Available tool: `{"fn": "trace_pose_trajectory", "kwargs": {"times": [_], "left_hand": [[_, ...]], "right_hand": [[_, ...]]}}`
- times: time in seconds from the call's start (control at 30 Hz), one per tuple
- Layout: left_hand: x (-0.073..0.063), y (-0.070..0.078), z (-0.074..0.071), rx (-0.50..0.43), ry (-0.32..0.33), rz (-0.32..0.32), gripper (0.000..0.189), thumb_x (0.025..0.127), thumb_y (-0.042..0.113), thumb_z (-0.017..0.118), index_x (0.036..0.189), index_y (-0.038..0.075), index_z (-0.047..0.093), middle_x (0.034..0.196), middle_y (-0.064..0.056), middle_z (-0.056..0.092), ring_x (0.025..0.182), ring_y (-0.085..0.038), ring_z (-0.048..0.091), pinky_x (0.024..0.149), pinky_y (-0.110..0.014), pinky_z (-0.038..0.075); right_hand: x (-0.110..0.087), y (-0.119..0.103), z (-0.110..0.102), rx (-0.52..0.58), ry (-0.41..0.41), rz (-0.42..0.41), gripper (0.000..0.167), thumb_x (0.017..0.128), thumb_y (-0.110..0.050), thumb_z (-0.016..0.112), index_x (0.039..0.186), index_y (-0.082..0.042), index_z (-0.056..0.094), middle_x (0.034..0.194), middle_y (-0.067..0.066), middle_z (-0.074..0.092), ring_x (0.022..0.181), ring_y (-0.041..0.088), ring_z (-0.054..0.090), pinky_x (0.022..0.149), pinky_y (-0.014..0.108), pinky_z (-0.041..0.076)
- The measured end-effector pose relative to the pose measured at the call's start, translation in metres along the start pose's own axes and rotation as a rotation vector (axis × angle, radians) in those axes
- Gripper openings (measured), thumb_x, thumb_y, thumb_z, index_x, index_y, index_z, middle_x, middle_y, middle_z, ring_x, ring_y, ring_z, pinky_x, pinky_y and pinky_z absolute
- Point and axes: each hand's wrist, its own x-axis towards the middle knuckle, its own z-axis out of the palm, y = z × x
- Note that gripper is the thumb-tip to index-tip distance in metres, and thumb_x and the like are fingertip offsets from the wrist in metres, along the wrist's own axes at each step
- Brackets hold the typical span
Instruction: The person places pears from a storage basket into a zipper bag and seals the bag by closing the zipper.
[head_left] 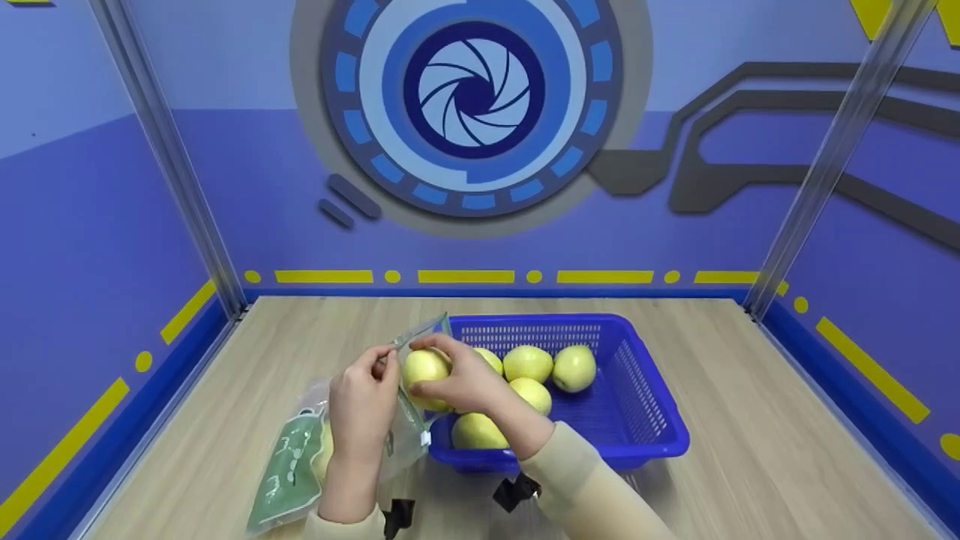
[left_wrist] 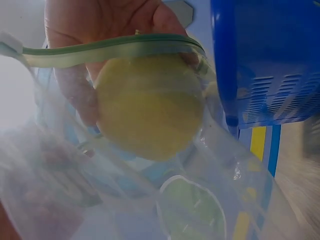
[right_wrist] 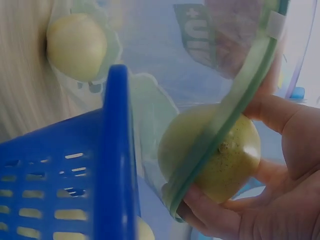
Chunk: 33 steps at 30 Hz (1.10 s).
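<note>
My right hand (head_left: 472,381) grips a yellow-green apple (head_left: 425,367) at the mouth of a clear zip bag (head_left: 411,442) with green print. In the right wrist view, the green zip strip (right_wrist: 225,120) crosses this apple, which is partly inside the bag. My left hand (head_left: 364,405) pinches the bag's upper edge with thumb and fingers. Low in the bag lies another apple (right_wrist: 77,47), mostly hidden by the left arm in the head view. Right beside the bag stands a blue basket (head_left: 664,424) holding several apples (head_left: 529,364).
The basket's left rim (right_wrist: 117,150) is close to the bag and right hand. A wooden tabletop (head_left: 757,420) lies beneath everything, bounded by blue panels (head_left: 247,195) at the back and sides. A white zip slider (head_left: 425,438) sits at the bag's near edge.
</note>
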Motion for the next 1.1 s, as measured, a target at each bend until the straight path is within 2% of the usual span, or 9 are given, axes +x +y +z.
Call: {"fn": "trace_pose_trajectory", "kwargs": {"times": [0.27, 0.47, 0.83, 0.93, 1.1], "left_hand": [[-0.0006, 0.0013, 0.0008, 0.001, 0.003, 0.019, 0.018, 0.098, 0.013, 0.067, 0.105, 0.001, 0.078, 0.072, -0.007, 0.065, 0.060, -0.015, 0.051, 0.055, -0.022, 0.041], [-0.0005, 0.0005, 0.0012, -0.007, -0.008, 0.024, 0.018, 0.098, 0.013, 0.066, 0.105, 0.001, 0.077, 0.071, -0.007, 0.065, 0.056, -0.013, 0.048, 0.051, -0.022, 0.038], [-0.0014, -0.0019, 0.0001, -0.002, -0.035, -0.011, 0.020, 0.100, 0.017, 0.065, 0.109, 0.002, 0.077, 0.077, -0.009, 0.067, 0.060, -0.016, 0.052, 0.052, -0.021, 0.041], [-0.0017, -0.0014, 0.0003, 0.004, -0.040, -0.017, 0.021, 0.101, 0.018, 0.065, 0.110, 0.003, 0.077, 0.077, -0.008, 0.067, 0.061, -0.016, 0.052, 0.053, -0.022, 0.041], [-0.0014, -0.0016, 0.0006, 0.003, -0.041, -0.017, 0.022, 0.101, 0.018, 0.064, 0.110, 0.002, 0.077, 0.077, -0.009, 0.067, 0.061, -0.016, 0.052, 0.053, -0.022, 0.041]], "right_hand": [[0.0023, 0.0018, 0.0064, -0.096, -0.014, -0.012, 0.052, 0.090, -0.019, 0.079, 0.138, -0.016, 0.061, 0.139, 0.009, 0.064, 0.113, 0.028, 0.065, 0.091, 0.045, 0.058], [0.0002, -0.0003, 0.0055, -0.033, -0.017, 0.040, 0.048, 0.092, -0.021, 0.078, 0.138, -0.018, 0.061, 0.145, 0.015, 0.058, 0.119, 0.038, 0.067, 0.089, 0.047, 0.060], [-0.0038, 0.0024, 0.0030, -0.015, -0.004, 0.048, 0.044, 0.095, -0.021, 0.074, 0.137, -0.016, 0.061, 0.141, 0.019, 0.060, 0.118, 0.039, 0.067, 0.092, 0.050, 0.059], [-0.0048, 0.0037, 0.0019, -0.006, 0.002, 0.050, 0.044, 0.095, -0.021, 0.074, 0.137, -0.017, 0.062, 0.139, 0.019, 0.061, 0.117, 0.038, 0.068, 0.091, 0.049, 0.059], [-0.0067, 0.0036, -0.0014, 0.023, 0.008, 0.064, 0.043, 0.095, -0.020, 0.074, 0.136, -0.018, 0.062, 0.138, 0.020, 0.062, 0.115, 0.035, 0.068, 0.079, 0.042, 0.061]]}}
